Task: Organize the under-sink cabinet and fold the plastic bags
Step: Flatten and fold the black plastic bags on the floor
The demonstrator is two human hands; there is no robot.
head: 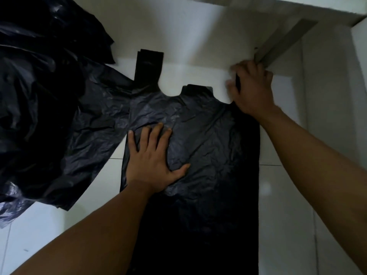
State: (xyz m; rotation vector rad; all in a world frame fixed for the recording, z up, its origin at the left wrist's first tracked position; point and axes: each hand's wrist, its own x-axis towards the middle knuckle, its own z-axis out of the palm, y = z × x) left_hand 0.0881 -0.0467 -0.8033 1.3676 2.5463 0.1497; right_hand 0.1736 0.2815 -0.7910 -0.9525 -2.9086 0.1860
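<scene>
Bag-folding step: left hand (153, 159) spread flat, pinning bag (208, 145) to floor (288, 215); right hand (252, 90) curled round handle (237, 83). Next, likely: smooth out, fold lengthwise.

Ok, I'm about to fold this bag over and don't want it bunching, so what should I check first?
1. Left hand pressing the black bag flat: ok.
2. Right hand gripping the bag's far right corner: ok.
3. Bag surface smooth: not ok, creased.
4. Bag clear of the bag pile: not ok, left edge meets it.
5. Near end lying flat: cannot tell, too dark.
</scene>
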